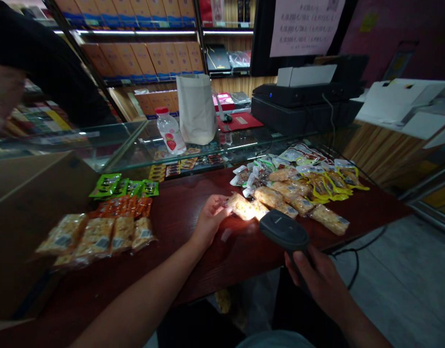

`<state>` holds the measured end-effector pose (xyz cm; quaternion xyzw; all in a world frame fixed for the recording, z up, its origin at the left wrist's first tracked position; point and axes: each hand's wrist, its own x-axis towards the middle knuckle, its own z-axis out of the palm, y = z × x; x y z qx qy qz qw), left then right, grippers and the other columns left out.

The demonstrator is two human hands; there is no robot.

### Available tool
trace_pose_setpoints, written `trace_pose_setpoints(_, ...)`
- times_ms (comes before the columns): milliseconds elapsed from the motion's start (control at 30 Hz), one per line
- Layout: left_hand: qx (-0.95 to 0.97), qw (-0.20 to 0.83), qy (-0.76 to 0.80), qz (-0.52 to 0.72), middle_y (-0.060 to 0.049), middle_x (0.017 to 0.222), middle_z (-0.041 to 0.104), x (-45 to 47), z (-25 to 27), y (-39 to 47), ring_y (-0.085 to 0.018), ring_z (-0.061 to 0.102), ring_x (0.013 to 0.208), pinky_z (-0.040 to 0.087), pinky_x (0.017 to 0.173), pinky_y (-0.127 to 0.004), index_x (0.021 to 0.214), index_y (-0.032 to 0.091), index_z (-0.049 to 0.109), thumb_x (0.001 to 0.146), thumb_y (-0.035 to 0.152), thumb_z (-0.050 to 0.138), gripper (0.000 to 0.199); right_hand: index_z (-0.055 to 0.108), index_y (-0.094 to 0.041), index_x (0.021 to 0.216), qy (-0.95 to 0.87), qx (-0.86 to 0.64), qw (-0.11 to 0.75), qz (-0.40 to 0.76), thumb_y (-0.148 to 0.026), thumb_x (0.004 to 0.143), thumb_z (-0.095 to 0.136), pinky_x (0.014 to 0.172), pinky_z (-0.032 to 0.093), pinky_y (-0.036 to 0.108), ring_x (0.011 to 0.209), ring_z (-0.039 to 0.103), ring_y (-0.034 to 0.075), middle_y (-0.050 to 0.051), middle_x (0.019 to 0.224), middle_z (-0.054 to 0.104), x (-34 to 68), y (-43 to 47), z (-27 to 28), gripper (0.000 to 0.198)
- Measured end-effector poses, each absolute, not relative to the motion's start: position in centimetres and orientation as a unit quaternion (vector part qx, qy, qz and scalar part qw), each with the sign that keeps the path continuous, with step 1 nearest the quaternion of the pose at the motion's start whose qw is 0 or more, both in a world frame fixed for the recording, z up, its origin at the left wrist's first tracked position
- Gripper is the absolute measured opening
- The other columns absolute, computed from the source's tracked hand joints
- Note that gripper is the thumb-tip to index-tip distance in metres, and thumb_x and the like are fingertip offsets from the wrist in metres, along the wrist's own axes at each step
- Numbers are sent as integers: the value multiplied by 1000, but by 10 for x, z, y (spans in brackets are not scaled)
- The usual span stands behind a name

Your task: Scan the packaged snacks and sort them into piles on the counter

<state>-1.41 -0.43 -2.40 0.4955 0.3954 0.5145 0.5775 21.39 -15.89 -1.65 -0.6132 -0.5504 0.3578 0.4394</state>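
My left hand (211, 217) pinches one end of a clear-wrapped, pale snack bar (240, 205) on the dark red table. In my right hand (317, 273) is a black barcode scanner (284, 228), gripped by its handle, its head just right of that bar. Bright light falls on the bar's right part. Beyond the scanner lie more wrapped bars (268, 196), with one bar (330, 219) off to the right. Behind them are yellow-edged snack packs (322, 181) and small silvery packs (257, 174). To the left, several larger wrapped bars (95, 235) lie beside orange packets (124, 206) and green packets (124, 186).
A cardboard box (34, 208) stands at the left edge. On the glass counter are a red-capped bottle (170, 133), a white bag (196, 110) and a black register machine (298, 108). A person in a dark sleeve (59, 63) is at the upper left. A cable (356, 256) hangs at the right.
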Motion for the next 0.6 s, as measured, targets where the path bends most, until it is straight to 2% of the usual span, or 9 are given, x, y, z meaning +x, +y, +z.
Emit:
trace_pose_setpoints(133,497,570,391,525,-2,95,68,-15,-23,-4,-18,65,88,53,83,-32,97,20,63,69,30,81,35,61,-22,79,-553,-607,440,365,-61,99,45,59,43,29,53,55,16,-3,57,58,215,-160,-19,47)
trace_pose_setpoints(267,489,579,385,527,-2,95,70,-17,-23,-2,-17,66,85,53,83,-30,97,21,61,68,31,84,38,57,-23,74,-535,-593,463,385,-63,98,45,55,42,27,51,53,15,-3,55,55,212,-161,-20,48)
trace_pose_setpoints(400,489,579,383,528,-1,95,71,-16,-23,-2,-16,66,84,52,82,-29,96,21,59,67,33,86,41,60,-22,78,-509,-575,482,422,-66,96,48,52,42,27,51,51,14,-4,56,54,209,-163,-21,49)
trace_pose_setpoints(600,476,558,409,542,-1,95,70,-24,-5,-5,-16,65,84,52,77,-28,99,20,61,70,31,77,34,63,-24,78,-483,-587,480,438,-68,93,51,53,46,27,54,55,16,-2,58,58,218,-170,-32,48)
